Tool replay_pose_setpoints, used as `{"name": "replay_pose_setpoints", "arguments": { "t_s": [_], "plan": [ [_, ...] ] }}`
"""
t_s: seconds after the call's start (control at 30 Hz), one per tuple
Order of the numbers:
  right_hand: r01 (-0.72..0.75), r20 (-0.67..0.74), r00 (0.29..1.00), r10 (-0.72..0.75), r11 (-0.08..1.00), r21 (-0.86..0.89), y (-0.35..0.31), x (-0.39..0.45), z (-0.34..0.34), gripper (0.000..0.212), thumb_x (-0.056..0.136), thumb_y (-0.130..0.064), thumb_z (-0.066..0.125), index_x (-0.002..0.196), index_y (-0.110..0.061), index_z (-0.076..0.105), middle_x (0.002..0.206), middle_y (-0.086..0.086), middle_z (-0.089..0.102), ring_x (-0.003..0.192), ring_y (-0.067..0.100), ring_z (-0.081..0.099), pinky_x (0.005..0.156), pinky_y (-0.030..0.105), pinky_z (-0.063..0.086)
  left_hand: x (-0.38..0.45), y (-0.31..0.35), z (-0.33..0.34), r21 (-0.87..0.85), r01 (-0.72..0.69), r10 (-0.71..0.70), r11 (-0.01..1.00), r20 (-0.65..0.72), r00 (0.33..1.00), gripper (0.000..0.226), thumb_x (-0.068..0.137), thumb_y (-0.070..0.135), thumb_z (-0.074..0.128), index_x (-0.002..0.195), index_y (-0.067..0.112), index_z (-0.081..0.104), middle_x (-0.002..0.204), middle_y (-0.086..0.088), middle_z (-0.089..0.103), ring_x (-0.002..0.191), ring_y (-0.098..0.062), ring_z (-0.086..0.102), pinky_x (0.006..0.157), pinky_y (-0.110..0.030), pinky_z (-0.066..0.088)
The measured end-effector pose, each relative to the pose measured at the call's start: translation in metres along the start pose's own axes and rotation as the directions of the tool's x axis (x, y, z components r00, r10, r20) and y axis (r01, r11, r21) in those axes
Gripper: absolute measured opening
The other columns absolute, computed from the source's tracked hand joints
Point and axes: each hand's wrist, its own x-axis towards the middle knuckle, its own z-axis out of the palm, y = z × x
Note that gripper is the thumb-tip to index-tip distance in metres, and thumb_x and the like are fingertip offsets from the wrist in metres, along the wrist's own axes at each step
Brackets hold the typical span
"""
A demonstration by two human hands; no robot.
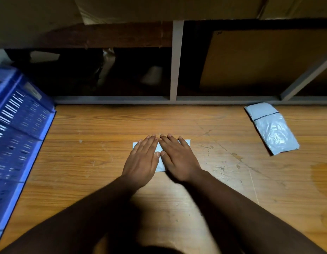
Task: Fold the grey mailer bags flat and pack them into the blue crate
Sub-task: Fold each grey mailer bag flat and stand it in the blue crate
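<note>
While both hands, left (140, 162) and right (178, 160), pressed flat with straight fingers on the folded mailer (160, 162) mid-tabletop (85, 162), 1 more bag (272, 127) lay far right; thin, slippery film, best pinched at an edge for the crate (18, 125).

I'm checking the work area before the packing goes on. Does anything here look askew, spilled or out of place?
Mostly tidy. The spare grey plastic mailer bag lies askew near the wooden floor's right edge, crinkled and only loosely folded. A darker, stain-like patch marks the floor at far right. Both hands, left hand and right hand, press the small folded bag flat.
</note>
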Motion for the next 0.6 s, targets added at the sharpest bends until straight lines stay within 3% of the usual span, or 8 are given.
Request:
{"name": "replay_pose_setpoints", "arguments": {
  "t_s": [0.07, 0.13, 0.27, 0.47, 0.6],
  "plan": [
    [-0.039, -0.017, 0.999, 0.04, 0.996, 0.085, -0.002, 0.005, -0.012, 0.051, 0.112, -0.035, 0.031, 0.158, -0.016, 0.038, 0.166, 0.001, 0.033, 0.156, 0.02, 0.023, 0.126, 0.037, 0.009, 0.005, -0.007, -0.009, -0.103, 0.04, -0.039, 0.994, 0.015, 0.999, 0.056, 0.105, 0.042, 0.029, 0.147, 0.012, 0.051, 0.154, -0.004, 0.05, 0.146, -0.018, 0.041, 0.125, -0.03, 0.02],
    [-0.087, -0.065, 0.994, 0.09, 0.995, 0.049, -0.004, 0.011, -0.016, 0.049, 0.111, -0.035, 0.031, 0.154, -0.015, 0.044, 0.163, 0.003, 0.039, 0.154, 0.025, 0.026, 0.125, 0.042, 0.013, 0.012, -0.009, -0.011, -0.159, 0.088, -0.089, 0.983, -0.002, 0.996, 0.056, 0.104, 0.044, 0.027, 0.142, 0.013, 0.056, 0.149, -0.003, 0.054, 0.144, -0.02, 0.044, 0.125, -0.031, 0.021],
    [-0.172, -0.069, 0.984, 0.163, 0.974, -0.147, -0.001, 0.02, -0.004, 0.059, 0.108, -0.044, 0.022, 0.158, -0.017, 0.038, 0.167, 0.005, 0.031, 0.158, 0.028, 0.016, 0.128, 0.051, 0.007, 0.016, 0.001, 0.001, -0.031, 0.139, -0.138, 0.99, 0.037, 0.99, 0.069, 0.105, 0.051, 0.011, 0.157, 0.014, 0.038, 0.166, 0.0, 0.03, 0.156, -0.014, 0.02, 0.128, -0.039, 0.012],
    [-0.179, -0.117, 0.981, 0.157, 0.96, -0.216, 0.004, 0.023, 0.01, 0.057, 0.108, -0.04, 0.025, 0.156, -0.014, 0.043, 0.166, 0.006, 0.035, 0.156, 0.031, 0.022, 0.125, 0.054, 0.016, 0.014, 0.001, 0.015, 0.024, 0.112, -0.109, 0.993, -0.102, 0.989, 0.054, 0.108, 0.033, 0.032, 0.151, 0.003, 0.046, 0.16, -0.012, 0.041, 0.152, -0.025, 0.032, 0.124, -0.046, 0.026],
    [-0.173, -0.088, 0.983, 0.158, 0.963, -0.207, 0.005, 0.026, 0.012, 0.059, 0.108, -0.041, 0.022, 0.157, -0.014, 0.041, 0.166, 0.005, 0.033, 0.155, 0.031, 0.023, 0.125, 0.053, 0.019, 0.015, -0.002, 0.016, 0.007, 0.086, -0.085, 0.996, -0.119, 0.989, 0.055, 0.109, 0.034, 0.029, 0.15, 0.003, 0.047, 0.159, -0.012, 0.042, 0.151, -0.025, 0.034, 0.124, -0.044, 0.027]
  ]
}}
